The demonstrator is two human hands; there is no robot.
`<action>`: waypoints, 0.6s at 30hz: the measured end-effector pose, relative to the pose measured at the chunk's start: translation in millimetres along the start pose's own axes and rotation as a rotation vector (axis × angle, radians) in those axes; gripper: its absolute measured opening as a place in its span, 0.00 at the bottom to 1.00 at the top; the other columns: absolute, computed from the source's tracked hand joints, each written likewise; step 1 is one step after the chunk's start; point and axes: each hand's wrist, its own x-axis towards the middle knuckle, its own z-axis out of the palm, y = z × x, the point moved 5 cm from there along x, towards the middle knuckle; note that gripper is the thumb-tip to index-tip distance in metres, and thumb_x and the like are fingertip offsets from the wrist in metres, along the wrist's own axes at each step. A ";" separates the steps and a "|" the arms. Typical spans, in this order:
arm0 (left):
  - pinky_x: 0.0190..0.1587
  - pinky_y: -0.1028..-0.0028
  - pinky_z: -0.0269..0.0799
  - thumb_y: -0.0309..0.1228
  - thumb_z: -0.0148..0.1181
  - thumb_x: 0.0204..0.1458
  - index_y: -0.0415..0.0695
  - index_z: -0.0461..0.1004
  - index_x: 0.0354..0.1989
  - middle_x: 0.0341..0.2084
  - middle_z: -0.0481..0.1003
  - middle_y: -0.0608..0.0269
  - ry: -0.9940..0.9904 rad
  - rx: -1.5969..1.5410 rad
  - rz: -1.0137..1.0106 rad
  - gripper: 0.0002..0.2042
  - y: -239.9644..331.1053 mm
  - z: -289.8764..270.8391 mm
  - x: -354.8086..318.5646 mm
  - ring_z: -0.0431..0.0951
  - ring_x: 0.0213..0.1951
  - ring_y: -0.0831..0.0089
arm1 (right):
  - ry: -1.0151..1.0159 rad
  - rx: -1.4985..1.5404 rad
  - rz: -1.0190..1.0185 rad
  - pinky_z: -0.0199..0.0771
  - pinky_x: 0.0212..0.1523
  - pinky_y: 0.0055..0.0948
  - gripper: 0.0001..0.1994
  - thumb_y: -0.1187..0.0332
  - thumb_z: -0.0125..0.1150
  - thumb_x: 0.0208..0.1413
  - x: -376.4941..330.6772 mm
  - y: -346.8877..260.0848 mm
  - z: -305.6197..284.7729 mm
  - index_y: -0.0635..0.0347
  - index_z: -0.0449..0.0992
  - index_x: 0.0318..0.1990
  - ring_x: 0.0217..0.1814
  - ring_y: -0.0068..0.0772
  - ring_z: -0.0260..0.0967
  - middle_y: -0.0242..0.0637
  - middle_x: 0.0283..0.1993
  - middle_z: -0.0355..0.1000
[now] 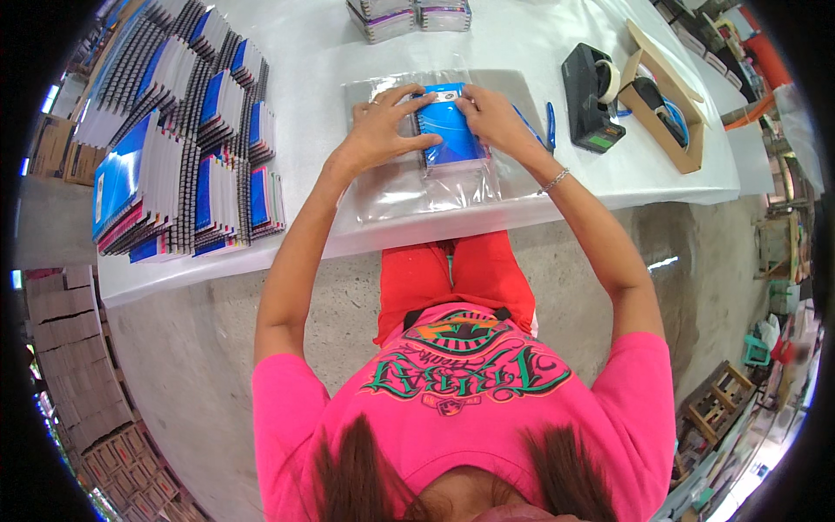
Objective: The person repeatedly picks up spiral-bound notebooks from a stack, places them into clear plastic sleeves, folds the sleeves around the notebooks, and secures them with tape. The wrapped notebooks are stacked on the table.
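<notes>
A blue spiral notebook (452,139) lies on clear plastic sheets (383,196) near the table's front edge. Glossy film shows around its lower end; whether the notebook is inside a bag I cannot tell. My left hand (383,129) grips its left side, thumb on the cover and fingertips near the upper left corner. On the opposite edge, my right hand (497,120) presses its thumb on the cover near the top, with its other fingers along the side. A blue slender tool (551,126), perhaps scissors, rests just right of that hand.
Tall stacks of spiral notebooks (187,130) fill the table's left side. Bundled notebooks (409,17) stand at the far middle. On the right are a black tape dispenser (591,100) and an open cardboard box (665,109) holding dark and blue items. The white-covered table (304,235) ends before my legs.
</notes>
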 end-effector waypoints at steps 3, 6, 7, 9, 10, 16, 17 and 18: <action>0.67 0.40 0.36 0.62 0.63 0.43 0.60 0.64 0.64 0.67 0.58 0.67 0.014 -0.024 0.011 0.39 0.8 6.3 -0.4 0.49 0.70 0.59 | -0.111 0.168 0.117 0.66 0.21 0.32 0.12 0.65 0.49 0.64 -0.7 8.4 -0.5 0.67 0.72 0.38 0.17 0.29 0.67 0.38 0.18 0.68; 0.67 0.38 0.27 0.63 0.62 0.43 0.59 0.62 0.66 0.69 0.53 0.67 -0.034 -0.121 -0.031 0.41 2.0 12.5 0.4 0.41 0.73 0.59 | -0.169 0.269 0.263 0.73 0.31 0.42 0.13 0.66 0.49 0.59 -0.7 8.7 1.5 0.70 0.72 0.35 0.26 0.48 0.75 0.52 0.26 0.74; 0.67 0.37 0.25 0.63 0.62 0.43 0.58 0.61 0.66 0.70 0.53 0.67 -0.028 -0.149 -0.024 0.42 2.3 13.9 0.9 0.41 0.73 0.59 | -0.163 0.230 0.241 0.73 0.32 0.43 0.13 0.66 0.49 0.59 0.2 4.7 0.6 0.70 0.72 0.35 0.27 0.50 0.75 0.54 0.27 0.74; 0.67 0.36 0.24 0.63 0.62 0.42 0.59 0.60 0.66 0.70 0.52 0.67 -0.025 -0.177 -0.021 0.42 4.3 15.8 3.0 0.39 0.73 0.58 | -0.147 0.150 0.199 0.73 0.34 0.46 0.13 0.65 0.49 0.59 2.0 -0.9 -1.7 0.70 0.73 0.36 0.30 0.54 0.75 0.56 0.28 0.74; 0.66 0.35 0.24 0.63 0.63 0.42 0.59 0.60 0.66 0.70 0.52 0.68 -0.027 -0.176 -0.028 0.42 4.8 16.9 3.5 0.39 0.73 0.58 | -0.123 0.094 0.174 0.72 0.36 0.48 0.13 0.65 0.49 0.58 3.7 -0.3 -1.5 0.70 0.73 0.35 0.32 0.56 0.74 0.57 0.29 0.74; 0.65 0.32 0.24 0.64 0.63 0.40 0.60 0.58 0.67 0.71 0.48 0.68 -0.040 -0.156 -0.041 0.44 7.7 23.4 7.4 0.37 0.73 0.53 | -0.092 -0.126 0.138 0.69 0.41 0.54 0.14 0.65 0.50 0.56 8.7 -8.4 0.1 0.70 0.75 0.35 0.38 0.63 0.72 0.61 0.33 0.73; 0.65 0.31 0.25 0.64 0.63 0.40 0.61 0.58 0.67 0.72 0.47 0.68 -0.049 -0.149 -0.047 0.44 8.7 24.2 7.9 0.36 0.73 0.53 | -0.079 -0.164 0.118 0.69 0.40 0.52 0.14 0.65 0.49 0.57 9.0 -6.5 2.4 0.71 0.74 0.35 0.37 0.62 0.72 0.61 0.31 0.73; 0.65 0.31 0.25 0.65 0.63 0.40 0.61 0.58 0.67 0.72 0.47 0.68 -0.055 -0.146 -0.045 0.45 9.7 24.6 8.8 0.36 0.73 0.52 | -0.067 -0.202 0.099 0.69 0.38 0.51 0.15 0.65 0.48 0.58 9.2 -5.4 3.5 0.72 0.74 0.35 0.35 0.60 0.73 0.60 0.30 0.73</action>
